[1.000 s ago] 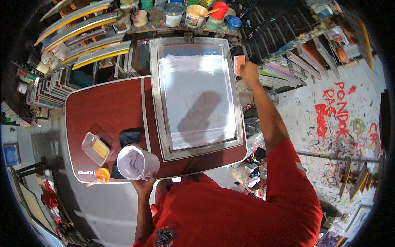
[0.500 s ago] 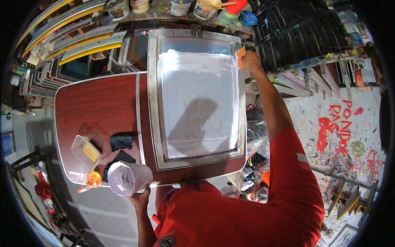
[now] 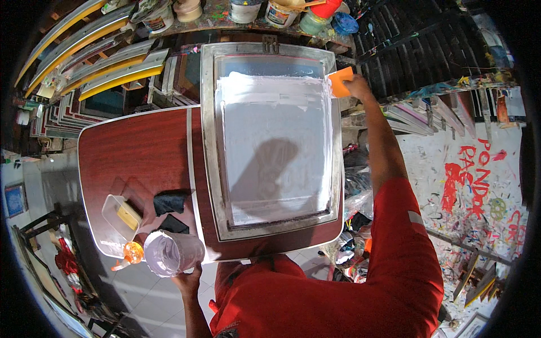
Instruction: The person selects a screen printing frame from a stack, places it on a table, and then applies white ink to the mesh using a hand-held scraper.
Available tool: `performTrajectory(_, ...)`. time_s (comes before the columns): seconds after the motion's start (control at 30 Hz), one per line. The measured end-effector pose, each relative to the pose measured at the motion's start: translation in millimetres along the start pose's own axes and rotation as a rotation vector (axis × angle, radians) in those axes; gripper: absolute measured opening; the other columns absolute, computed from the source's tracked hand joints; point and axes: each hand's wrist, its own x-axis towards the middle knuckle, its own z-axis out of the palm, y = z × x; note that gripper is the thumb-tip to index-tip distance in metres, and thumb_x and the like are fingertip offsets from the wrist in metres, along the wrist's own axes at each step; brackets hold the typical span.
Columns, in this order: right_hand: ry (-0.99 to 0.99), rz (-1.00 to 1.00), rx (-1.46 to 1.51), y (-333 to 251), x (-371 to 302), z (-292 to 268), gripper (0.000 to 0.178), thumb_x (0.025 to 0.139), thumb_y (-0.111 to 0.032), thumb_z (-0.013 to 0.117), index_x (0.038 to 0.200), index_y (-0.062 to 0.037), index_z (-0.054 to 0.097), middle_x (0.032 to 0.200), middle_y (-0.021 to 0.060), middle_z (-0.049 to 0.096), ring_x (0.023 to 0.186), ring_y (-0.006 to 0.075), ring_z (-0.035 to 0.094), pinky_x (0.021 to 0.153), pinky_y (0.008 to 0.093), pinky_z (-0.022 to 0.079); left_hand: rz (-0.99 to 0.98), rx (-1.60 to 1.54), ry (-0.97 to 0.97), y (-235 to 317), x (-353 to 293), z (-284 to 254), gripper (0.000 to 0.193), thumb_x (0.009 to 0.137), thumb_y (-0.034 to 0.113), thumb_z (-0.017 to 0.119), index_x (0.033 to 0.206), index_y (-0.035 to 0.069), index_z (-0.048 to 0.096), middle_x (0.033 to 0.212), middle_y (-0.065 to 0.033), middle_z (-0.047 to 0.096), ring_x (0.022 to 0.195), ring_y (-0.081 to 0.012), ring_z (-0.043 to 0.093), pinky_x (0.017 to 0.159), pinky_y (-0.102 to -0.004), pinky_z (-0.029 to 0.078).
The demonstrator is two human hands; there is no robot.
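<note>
My right hand (image 3: 357, 88) is closed on a flat orange scraper card (image 3: 340, 82), held at the upper right edge of a framed printing screen (image 3: 209, 141). White paste (image 3: 259, 84) lies thickest in a band across the upper mesh and streaks down the right side. A shadow falls over the mesh's middle. Low at the left, my left hand (image 3: 189, 279) grips a translucent tub (image 3: 189, 248) from below and its right side. The tub is tilted, and white paste coats its inside. Some of the left fingers are hidden behind it.
On the red-brown table (image 3: 135, 152) are a clear box (image 3: 115, 217) with a sponge-like block, dark cloths (image 3: 170, 203) and an orange spray bottle (image 3: 133, 252). Paint buckets (image 3: 244, 11) line the shelf behind. Yellow-edged squeegees (image 3: 124, 73) are racked at left, a paint-spattered board (image 3: 428, 163) at right.
The orange card has turned so its broad face shows, and my right hand has shifted slightly right and down. My left hand still holds the tub, which sits a little lower and further left.
</note>
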Motion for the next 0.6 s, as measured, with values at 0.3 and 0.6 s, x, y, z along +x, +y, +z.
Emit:
performTrajectory(0.3,-0.017,0.038,0.09,3.6,-4.0,-2.5,0.03,0.079,-0.022,0.063,0.097,0.0018,0.062,0.086,0.0178,0.065,0.081,0.0294,0.064,0.072,0.036,0.048,-0.036,0.019,0.011,-13.0,5.9,-0.8,0.069,0.06,-0.006,0.071,0.12,-0.008,0.038,0.113,-0.0192,0.052,0.101,-0.0261,0.054,0.091,-0.0372,0.043)
performTrajectory(0.6,0.053,-0.132,0.003,-16.2,18.2,46.3,0.027,0.078,-0.021,0.062,0.094,0.0,0.062,0.087,0.0218,0.063,0.082,0.0351,0.062,0.071,0.0395,0.048,-0.173,0.061,-0.037,3.5,7.6,1.1,0.063,0.059,-0.007,0.071,0.116,-0.008,0.041,0.109,-0.0178,0.053,0.098,-0.0249,0.055,0.089,-0.036,0.043)
